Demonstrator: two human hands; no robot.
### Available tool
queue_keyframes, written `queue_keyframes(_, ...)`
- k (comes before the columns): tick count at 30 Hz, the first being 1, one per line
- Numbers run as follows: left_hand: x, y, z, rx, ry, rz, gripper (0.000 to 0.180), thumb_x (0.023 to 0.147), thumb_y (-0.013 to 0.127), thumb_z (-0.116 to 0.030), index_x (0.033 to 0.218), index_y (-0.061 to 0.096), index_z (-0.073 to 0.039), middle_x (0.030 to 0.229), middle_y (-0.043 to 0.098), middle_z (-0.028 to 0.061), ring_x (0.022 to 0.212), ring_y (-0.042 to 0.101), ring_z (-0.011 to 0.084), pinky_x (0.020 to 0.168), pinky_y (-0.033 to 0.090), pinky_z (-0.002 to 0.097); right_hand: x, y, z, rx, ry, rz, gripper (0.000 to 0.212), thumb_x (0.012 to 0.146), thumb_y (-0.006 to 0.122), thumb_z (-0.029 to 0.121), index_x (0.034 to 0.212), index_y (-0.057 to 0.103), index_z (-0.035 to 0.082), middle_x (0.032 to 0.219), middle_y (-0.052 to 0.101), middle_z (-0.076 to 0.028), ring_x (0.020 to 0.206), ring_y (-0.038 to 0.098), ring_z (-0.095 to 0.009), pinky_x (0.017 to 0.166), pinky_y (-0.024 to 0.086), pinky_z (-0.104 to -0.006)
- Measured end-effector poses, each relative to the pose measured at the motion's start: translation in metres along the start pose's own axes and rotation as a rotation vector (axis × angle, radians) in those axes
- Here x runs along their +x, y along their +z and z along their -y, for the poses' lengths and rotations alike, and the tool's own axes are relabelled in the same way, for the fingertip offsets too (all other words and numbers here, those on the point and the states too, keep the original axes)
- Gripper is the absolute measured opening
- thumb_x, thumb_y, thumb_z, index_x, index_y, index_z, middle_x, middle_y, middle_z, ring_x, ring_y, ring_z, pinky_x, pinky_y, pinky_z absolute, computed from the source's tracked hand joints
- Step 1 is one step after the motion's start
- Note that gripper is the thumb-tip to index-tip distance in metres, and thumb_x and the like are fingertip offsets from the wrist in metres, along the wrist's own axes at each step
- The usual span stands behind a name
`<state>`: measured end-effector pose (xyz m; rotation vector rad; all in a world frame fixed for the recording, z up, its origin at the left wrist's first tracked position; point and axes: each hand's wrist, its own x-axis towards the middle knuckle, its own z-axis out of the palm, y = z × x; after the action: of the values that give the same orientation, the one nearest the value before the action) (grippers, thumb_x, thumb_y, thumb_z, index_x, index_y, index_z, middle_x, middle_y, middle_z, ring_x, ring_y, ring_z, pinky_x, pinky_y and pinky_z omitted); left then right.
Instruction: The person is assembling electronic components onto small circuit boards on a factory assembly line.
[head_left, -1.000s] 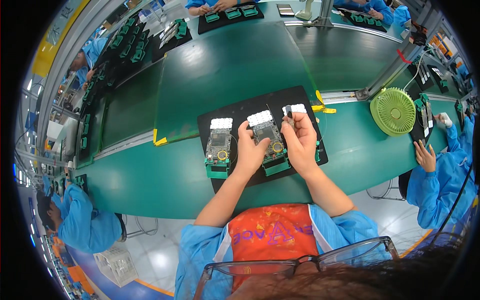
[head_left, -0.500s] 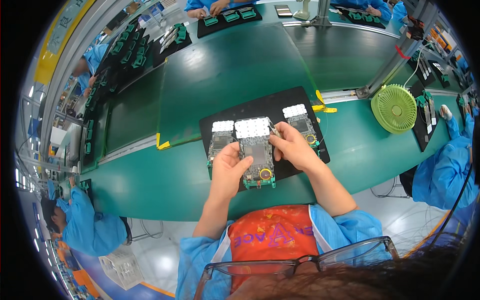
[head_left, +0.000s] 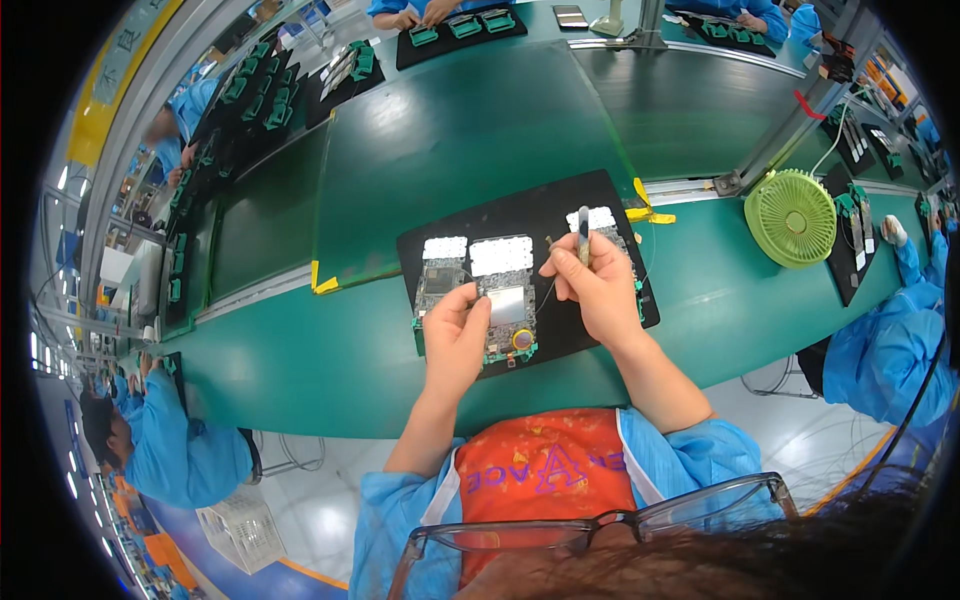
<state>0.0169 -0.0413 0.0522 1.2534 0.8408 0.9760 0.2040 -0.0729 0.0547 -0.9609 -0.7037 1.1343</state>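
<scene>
Left hand (head_left: pixel 456 335) clamped on the left side of a circuit board (head_left: pixel 508 300), over the black mat (head_left: pixel 505 215) near the counter's (head_left: pixel 290 380) near edge. Right hand (head_left: pixel 600 290), apart from it, pinches a slim tool (head_left: pixel 583 238) (tip too small to identify). Second circuit board (head_left: pixel 439 275) by the mat's left edge, third circuit board (head_left: pixel 601 217) by its right. Green fan (head_left: pixel 793 218) farther right.

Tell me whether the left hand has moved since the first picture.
Yes: against the black mat, the left hand has shifted leftward and slightly toward the person's body.
</scene>
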Motion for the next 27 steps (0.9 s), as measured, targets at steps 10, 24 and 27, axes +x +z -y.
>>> queue_keyframes(10, 0.000, 0.021, -0.004, 0.269, 0.180, 0.058, 0.011, 0.091, 0.052, 0.004, 0.099, 0.058, 0.007, 0.087, 0.053, 0.0019, 0.069, 0.050, 0.0023, 0.056, 0.039, 0.0188, -0.022, 0.026, 0.004, -0.511, -0.309, 0.029, 0.007, 0.077, 0.070, 0.000, 0.077, 0.063, -0.001, 0.069, 0.060, 0.000, 0.055, 0.046, 0.000, 0.047, 0.034, -0.0191)
queue_keyframes(24, 0.000, 0.021, -0.004, 0.330, 0.236, 0.010, 0.010, 0.092, 0.052, -0.001, 0.095, 0.058, 0.006, 0.080, 0.052, 0.0018, 0.064, 0.047, 0.0049, 0.054, 0.037, 0.0214, -0.022, 0.026, 0.007, -0.605, -0.335, 0.042, 0.006, 0.074, 0.068, -0.001, 0.075, 0.062, -0.002, 0.066, 0.060, -0.002, 0.050, 0.045, -0.001, 0.044, 0.032, -0.0199)
queue_keyframes(27, 0.000, 0.021, -0.007, 0.355, 0.138, 0.006, 0.010, 0.092, 0.053, -0.003, 0.093, 0.058, 0.006, 0.077, 0.052, 0.0023, 0.064, 0.047, 0.0059, 0.055, 0.038, 0.0225, -0.020, 0.020, 0.001, -0.673, -0.403, 0.046, 0.008, 0.073, 0.070, 0.000, 0.076, 0.063, -0.001, 0.068, 0.060, -0.001, 0.052, 0.046, -0.001, 0.045, 0.032, -0.0193)
